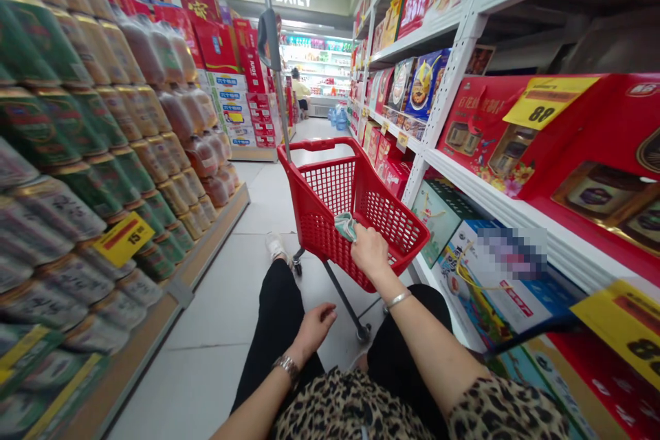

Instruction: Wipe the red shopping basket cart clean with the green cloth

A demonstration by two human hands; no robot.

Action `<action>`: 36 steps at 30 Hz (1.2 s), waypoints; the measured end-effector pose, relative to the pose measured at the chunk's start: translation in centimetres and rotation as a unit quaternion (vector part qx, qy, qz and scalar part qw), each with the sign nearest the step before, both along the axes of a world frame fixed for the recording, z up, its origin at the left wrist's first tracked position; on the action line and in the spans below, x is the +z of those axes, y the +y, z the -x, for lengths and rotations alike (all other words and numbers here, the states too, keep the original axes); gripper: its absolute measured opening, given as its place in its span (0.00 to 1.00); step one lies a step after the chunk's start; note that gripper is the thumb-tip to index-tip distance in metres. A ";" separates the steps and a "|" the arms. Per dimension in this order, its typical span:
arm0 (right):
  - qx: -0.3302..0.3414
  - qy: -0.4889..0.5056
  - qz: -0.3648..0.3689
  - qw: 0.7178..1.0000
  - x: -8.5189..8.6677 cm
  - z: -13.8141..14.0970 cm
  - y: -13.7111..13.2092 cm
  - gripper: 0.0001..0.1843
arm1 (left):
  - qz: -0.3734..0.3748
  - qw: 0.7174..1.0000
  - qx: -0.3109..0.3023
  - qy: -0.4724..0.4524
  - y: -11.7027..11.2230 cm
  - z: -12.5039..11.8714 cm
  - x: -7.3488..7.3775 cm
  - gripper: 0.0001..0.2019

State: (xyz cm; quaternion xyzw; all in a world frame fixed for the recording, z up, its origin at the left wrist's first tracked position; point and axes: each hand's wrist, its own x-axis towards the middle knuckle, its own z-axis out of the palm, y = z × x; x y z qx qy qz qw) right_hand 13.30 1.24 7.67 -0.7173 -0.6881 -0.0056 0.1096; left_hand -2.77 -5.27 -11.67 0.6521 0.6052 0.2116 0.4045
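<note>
The left hand (312,333) hangs open by a black pant leg (273,316), holding nothing. The right hand (369,252) curls tight on the rim of a red cart (361,213), by a green cloth (345,225). Red boxes (479,124) fill the shelves (515,223) beside it.

The one head-worn camera looked forward and steeply down along a supermarket aisle from just above the person's leopard-print blouse (350,409), which edged the bottom of the frame. The red plastic mesh shopping cart (355,213) sat close at lower centre, white perforated metal shelving (443,82) loomed near at right, and the aisle's far end lay at upper centre.
</note>
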 end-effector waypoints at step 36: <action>0.207 -0.028 -0.164 0.964 -7.5 -10.9 -8.3 0.27 | -0.002 0.991 -0.115 0.065 -0.2 -0.1 1.0 0.16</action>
